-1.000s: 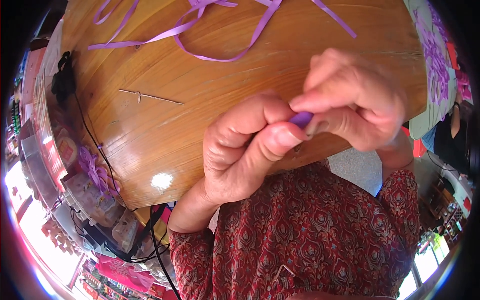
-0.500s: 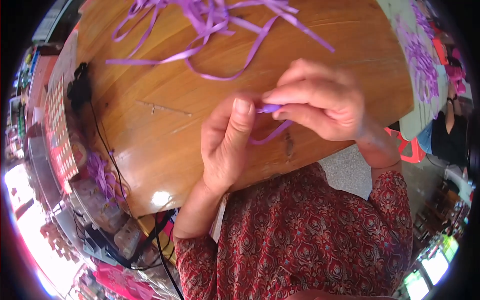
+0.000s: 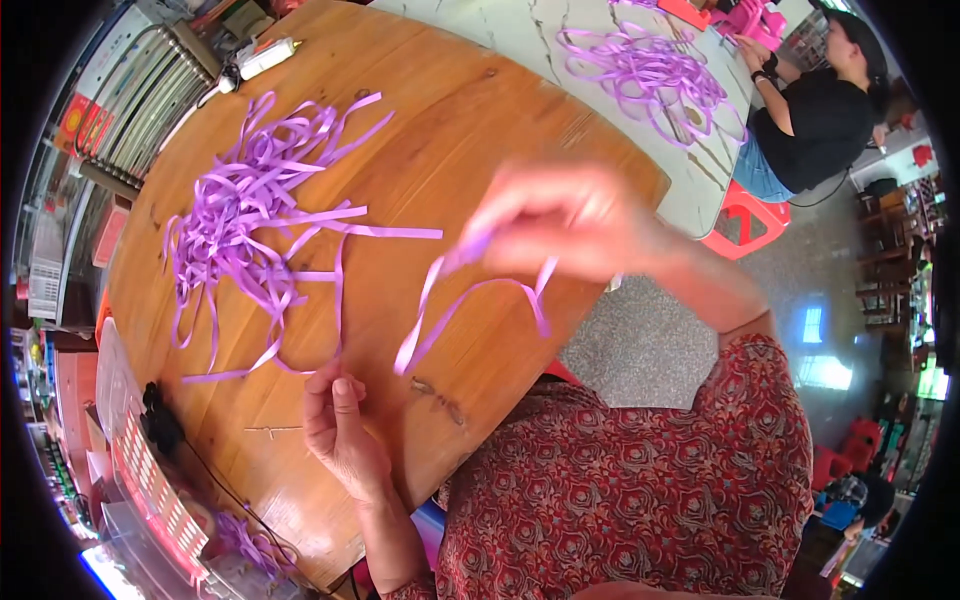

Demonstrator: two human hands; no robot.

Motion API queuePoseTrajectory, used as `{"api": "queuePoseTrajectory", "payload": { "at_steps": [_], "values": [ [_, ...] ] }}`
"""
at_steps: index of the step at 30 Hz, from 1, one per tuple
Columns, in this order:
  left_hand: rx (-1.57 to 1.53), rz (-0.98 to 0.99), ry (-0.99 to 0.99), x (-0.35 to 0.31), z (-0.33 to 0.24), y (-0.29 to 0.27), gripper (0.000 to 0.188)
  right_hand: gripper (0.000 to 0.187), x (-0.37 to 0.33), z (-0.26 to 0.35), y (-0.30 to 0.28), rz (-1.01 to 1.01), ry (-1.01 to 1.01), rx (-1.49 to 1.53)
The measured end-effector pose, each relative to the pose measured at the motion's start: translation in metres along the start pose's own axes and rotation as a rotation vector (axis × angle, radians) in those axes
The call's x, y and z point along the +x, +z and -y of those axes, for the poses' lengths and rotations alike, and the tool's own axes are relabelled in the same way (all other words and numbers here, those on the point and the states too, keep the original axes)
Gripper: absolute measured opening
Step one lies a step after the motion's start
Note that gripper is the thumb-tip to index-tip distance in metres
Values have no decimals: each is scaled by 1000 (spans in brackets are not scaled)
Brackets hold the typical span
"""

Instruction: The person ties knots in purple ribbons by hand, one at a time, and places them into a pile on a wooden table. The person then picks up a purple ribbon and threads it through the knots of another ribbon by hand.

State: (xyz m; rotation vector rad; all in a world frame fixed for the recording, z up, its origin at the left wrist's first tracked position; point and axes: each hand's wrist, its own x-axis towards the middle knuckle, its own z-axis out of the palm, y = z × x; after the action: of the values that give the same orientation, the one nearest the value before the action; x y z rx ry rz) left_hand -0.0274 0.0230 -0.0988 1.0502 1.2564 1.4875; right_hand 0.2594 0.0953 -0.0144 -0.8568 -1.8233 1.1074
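Purple ribbons (image 3: 235, 235) lie in a loose, tangled heap on the wooden table. One ribbon strand (image 3: 340, 290) runs from the heap down to my left hand (image 3: 345, 430), whose thumb and fingers are pinched at its end. My right hand (image 3: 570, 225), smeared by motion, is raised over the right part of the table. Its closed fingers hold a purple ribbon (image 3: 425, 310), which dangles in loops below them. A thin, twig-like piece (image 3: 272, 430) rests on the table beside my left hand.
On the white table (image 3: 520, 35) at the far right lies another purple ribbon heap (image 3: 650, 80). A person in black (image 3: 820, 115) sits there near a red stool (image 3: 745, 220). A hot glue gun (image 3: 262, 60) is at the table's far edge. A black cable (image 3: 215, 480) runs along the left.
My hands, together before at a small purple piece, are now apart: the left at the heap's strand, the right farther right with a ribbon. The view has shifted, showing more of the white table.
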Motion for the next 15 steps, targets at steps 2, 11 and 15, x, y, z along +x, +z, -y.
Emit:
{"api": "queuePoseTrajectory", "payload": {
  "at_steps": [2, 11, 15],
  "values": [
    [-18, 28, -48, 3, 4, 3, 16, 21, -1, -4, -54, -294, 99, -89],
    [103, 19, -39, 8, 11, 3, 12, 31, 12, -22, -231, -1025, 16, -78],
    [147, 12, -41, 10, 10, 0, 10, 38, -3, -53, -198, -950, 106, -1158]
  ]
}}
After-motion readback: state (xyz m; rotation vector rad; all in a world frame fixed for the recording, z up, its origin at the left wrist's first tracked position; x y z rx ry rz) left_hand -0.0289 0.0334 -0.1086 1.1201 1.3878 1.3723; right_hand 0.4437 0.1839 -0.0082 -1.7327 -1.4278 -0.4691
